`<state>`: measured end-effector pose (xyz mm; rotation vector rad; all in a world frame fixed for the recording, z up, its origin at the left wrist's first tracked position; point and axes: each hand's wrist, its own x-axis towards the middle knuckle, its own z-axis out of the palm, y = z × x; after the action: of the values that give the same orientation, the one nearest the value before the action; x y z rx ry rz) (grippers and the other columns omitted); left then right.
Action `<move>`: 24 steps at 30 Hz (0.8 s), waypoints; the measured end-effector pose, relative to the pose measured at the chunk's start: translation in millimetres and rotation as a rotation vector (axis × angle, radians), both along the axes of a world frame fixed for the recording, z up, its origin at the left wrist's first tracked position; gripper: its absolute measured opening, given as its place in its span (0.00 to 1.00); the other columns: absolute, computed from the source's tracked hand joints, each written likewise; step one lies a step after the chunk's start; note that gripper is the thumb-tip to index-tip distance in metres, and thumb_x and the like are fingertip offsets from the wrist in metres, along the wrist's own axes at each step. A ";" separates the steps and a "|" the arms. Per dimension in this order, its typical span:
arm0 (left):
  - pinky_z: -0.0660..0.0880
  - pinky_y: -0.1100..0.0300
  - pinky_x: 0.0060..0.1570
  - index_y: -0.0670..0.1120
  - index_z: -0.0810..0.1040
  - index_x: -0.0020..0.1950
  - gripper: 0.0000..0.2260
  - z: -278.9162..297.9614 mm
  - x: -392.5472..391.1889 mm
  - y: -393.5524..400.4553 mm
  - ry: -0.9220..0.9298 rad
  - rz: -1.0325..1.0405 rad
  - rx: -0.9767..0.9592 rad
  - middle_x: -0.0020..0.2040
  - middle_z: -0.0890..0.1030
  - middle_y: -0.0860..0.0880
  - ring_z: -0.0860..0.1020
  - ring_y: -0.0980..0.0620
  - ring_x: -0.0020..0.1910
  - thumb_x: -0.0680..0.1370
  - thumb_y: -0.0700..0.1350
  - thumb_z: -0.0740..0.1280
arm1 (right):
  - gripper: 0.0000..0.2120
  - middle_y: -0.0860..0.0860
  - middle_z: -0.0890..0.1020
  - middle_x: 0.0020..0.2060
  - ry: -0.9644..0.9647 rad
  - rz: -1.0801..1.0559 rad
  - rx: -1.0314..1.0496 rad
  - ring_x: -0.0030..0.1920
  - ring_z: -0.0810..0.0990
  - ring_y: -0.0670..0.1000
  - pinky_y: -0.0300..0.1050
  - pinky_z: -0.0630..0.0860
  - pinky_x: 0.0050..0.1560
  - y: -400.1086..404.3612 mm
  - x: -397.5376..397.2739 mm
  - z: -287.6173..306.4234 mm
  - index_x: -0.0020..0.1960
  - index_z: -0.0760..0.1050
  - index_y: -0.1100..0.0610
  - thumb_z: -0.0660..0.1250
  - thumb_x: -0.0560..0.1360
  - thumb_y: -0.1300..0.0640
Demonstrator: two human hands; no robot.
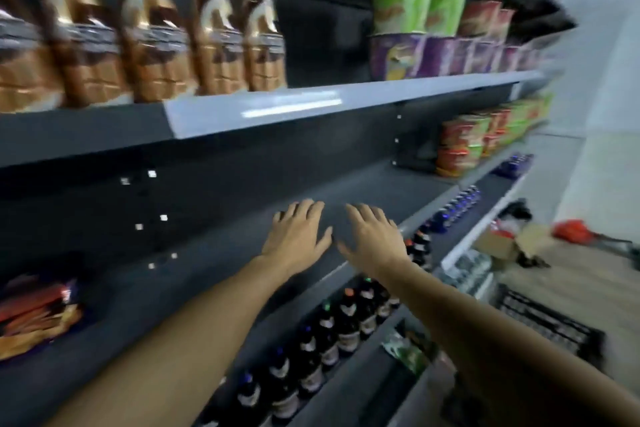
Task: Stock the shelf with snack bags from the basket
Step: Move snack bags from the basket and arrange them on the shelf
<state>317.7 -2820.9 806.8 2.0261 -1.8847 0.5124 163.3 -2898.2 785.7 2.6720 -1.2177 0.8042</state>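
Dark grey metal was under your palms: the middle shelf (346,184) had a long bare stretch, and you held both hands over it. Your left hand (298,232) and your right hand (372,237) were side by side, near each other but not touching, palms down with the fingers straight and a little spread. Neither hand held anything. Whether the fingertips touched the shelf or only hovered above it, I could not tell, because the picture was blurred.

Snack bags (38,312) in orange and red lay at the far left end of the same shelf, well apart from your hands. I judged that the bare stretch was the place meant for more bags, so your hands were where the next ones would go.

A black crate-like basket (550,322) stood on the floor at the lower right, below your right forearm; what it contained was not clear. A greenish packet (405,352) lay on the lowest shelf near it.

Brown bottles (207,35) stood on the shelf above, and dark bottles (346,326) filled the shelf below, so only the middle level had room.
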 end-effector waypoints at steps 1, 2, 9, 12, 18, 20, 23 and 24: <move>0.64 0.47 0.67 0.47 0.59 0.76 0.26 -3.5 -30.9 -19.1 0.027 -0.046 0.007 0.75 0.63 0.48 0.63 0.47 0.72 0.82 0.58 0.54 | 0.33 0.50 0.67 0.73 -0.004 -0.057 -0.003 0.72 0.64 0.56 0.56 0.69 0.66 -12.5 -38.3 -3.7 0.77 0.59 0.51 0.62 0.76 0.39; 0.64 0.47 0.66 0.47 0.59 0.76 0.26 -7.1 -62.2 -36.5 0.055 -0.090 0.023 0.75 0.63 0.48 0.62 0.46 0.72 0.81 0.58 0.54 | 0.33 0.51 0.69 0.71 -0.009 -0.112 0.001 0.71 0.66 0.57 0.56 0.71 0.64 -21.9 -76.3 -7.6 0.76 0.60 0.51 0.63 0.76 0.39; 0.68 0.45 0.63 0.46 0.63 0.73 0.25 -44.5 -249.3 -120.5 0.149 -0.331 0.119 0.70 0.67 0.46 0.66 0.43 0.68 0.80 0.57 0.57 | 0.35 0.55 0.72 0.69 0.029 -0.416 0.084 0.67 0.70 0.61 0.56 0.74 0.60 -50.7 -285.0 -37.0 0.75 0.61 0.53 0.66 0.74 0.38; 0.68 0.45 0.62 0.45 0.62 0.73 0.25 -65.0 -308.7 -145.0 0.158 -0.394 0.185 0.71 0.66 0.45 0.65 0.42 0.68 0.81 0.57 0.57 | 0.36 0.54 0.71 0.69 0.038 -0.491 0.117 0.68 0.69 0.60 0.56 0.73 0.62 -55.9 -336.8 -51.6 0.76 0.60 0.53 0.65 0.74 0.37; 0.65 0.44 0.64 0.46 0.61 0.74 0.26 -95.4 -392.7 -197.4 0.178 -0.478 0.258 0.72 0.66 0.45 0.65 0.42 0.70 0.80 0.58 0.56 | 0.34 0.54 0.71 0.70 0.058 -0.578 0.178 0.69 0.68 0.60 0.58 0.72 0.62 -83.3 -399.0 -80.3 0.75 0.60 0.52 0.64 0.75 0.39; 0.66 0.44 0.64 0.46 0.63 0.72 0.24 -107.4 -410.2 -220.7 0.185 -0.501 0.274 0.71 0.67 0.45 0.65 0.42 0.69 0.80 0.57 0.57 | 0.34 0.54 0.70 0.70 0.064 -0.583 0.204 0.69 0.68 0.60 0.58 0.72 0.63 -102.1 -411.4 -91.1 0.75 0.60 0.52 0.64 0.75 0.40; 0.69 0.44 0.63 0.45 0.63 0.72 0.23 -132.0 -428.1 -262.4 0.199 -0.509 0.316 0.70 0.67 0.44 0.66 0.42 0.68 0.80 0.56 0.58 | 0.34 0.54 0.70 0.71 0.085 -0.586 0.242 0.70 0.67 0.59 0.57 0.72 0.64 -140.9 -424.0 -111.9 0.76 0.60 0.53 0.65 0.75 0.40; 0.69 0.44 0.62 0.45 0.63 0.72 0.23 -141.0 -432.2 -277.7 0.206 -0.508 0.331 0.70 0.67 0.43 0.66 0.41 0.68 0.80 0.55 0.58 | 0.34 0.54 0.70 0.71 0.091 -0.583 0.254 0.70 0.67 0.59 0.57 0.72 0.64 -155.7 -426.6 -120.4 0.76 0.60 0.54 0.65 0.75 0.41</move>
<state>-114.4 -3098.7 665.7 1.5913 -2.3465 -0.1424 -263.3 -3053.8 665.3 2.2666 -2.0376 0.4543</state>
